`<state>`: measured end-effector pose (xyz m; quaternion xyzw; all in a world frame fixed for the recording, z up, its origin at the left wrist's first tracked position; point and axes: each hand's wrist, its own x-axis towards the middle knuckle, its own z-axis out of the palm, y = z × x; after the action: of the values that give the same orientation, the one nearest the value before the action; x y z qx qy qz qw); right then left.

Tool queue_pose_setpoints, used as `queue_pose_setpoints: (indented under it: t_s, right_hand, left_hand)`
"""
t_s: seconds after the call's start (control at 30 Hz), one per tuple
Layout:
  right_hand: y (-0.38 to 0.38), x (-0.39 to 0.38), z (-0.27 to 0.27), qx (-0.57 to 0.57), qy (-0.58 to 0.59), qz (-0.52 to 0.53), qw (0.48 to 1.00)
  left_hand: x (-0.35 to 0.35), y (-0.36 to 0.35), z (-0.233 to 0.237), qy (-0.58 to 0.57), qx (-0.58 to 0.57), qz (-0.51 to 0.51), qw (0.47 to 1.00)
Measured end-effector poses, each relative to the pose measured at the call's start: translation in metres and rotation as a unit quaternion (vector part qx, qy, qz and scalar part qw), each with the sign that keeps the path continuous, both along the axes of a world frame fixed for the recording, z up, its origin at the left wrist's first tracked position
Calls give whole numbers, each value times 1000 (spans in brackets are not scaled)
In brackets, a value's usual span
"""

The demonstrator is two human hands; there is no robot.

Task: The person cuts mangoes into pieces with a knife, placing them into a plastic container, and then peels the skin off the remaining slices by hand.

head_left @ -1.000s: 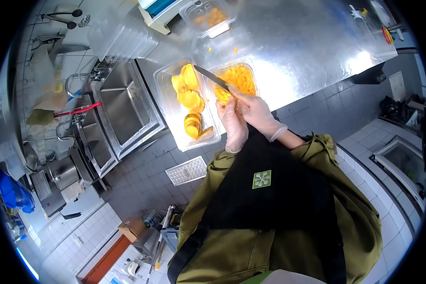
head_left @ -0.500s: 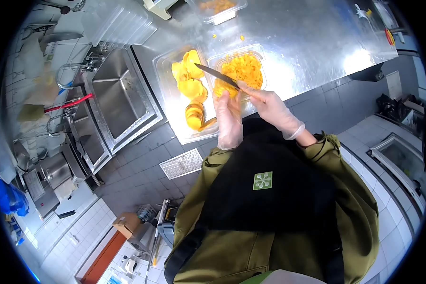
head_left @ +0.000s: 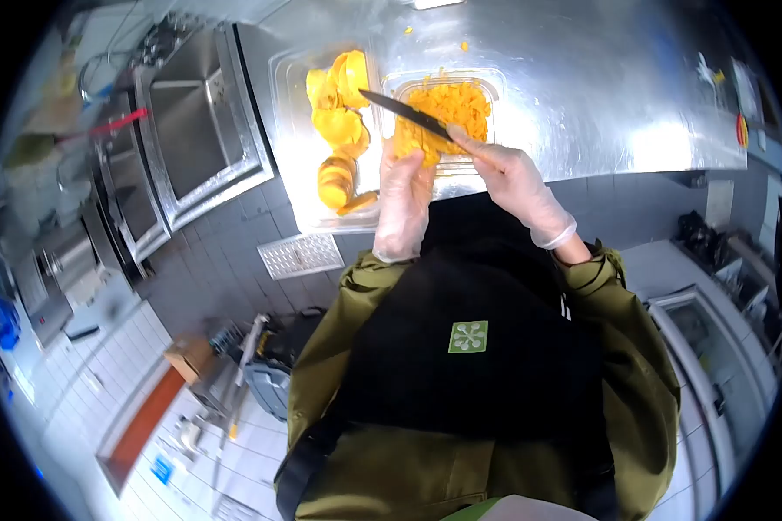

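Note:
My left hand (head_left: 401,204), in a clear glove, is closed around a yellow-orange piece of mango (head_left: 417,148) by the near left corner of a clear container (head_left: 499,82). Chopped mango (head_left: 462,102) lies in that container. Gloved too, my right hand (head_left: 521,187) grips a knife (head_left: 402,110), its dark blade pointing left across the held piece. To the left, a larger clear tray (head_left: 280,104) bears peeled mango pieces (head_left: 337,127) and a thin strip at its near end. The fingertips under the held piece are partly hidden.
The containers stand on a steel worktop (head_left: 582,95). Left of it is a metal sink (head_left: 195,122). Small yellow scraps (head_left: 465,47) dot the steel beyond the chopped mango. A floor grate (head_left: 300,256) lies below the counter edge.
The view has shifted, so the sink and trays sit higher and further left. The knife is still over the mango piece in my left hand, which now shows more cut bits.

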<state>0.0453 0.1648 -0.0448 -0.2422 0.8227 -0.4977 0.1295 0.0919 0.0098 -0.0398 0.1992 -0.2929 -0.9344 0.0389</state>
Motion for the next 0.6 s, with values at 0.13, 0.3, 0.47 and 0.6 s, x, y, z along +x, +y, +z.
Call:
queue_pose_setpoints:
  t_s: [0.13, 0.3, 0.47, 0.6]
  right_hand:
    - [4, -27, -2, 58, -32, 42, 997]
    - [29, -62, 0, -27, -178, 83, 980]
    - [48, -78, 28, -44, -282, 241, 928]
    - [46, -84, 20, -41, -237, 270, 932]
  left_hand:
    - [-8, 10, -12, -5, -22, 30, 999]
    - [-6, 19, -12, -50, -79, 68, 993]
    - [-10, 26, -7, -87, -175, 62, 979]
    - [-15, 33, 3, -111, -236, 70, 963]
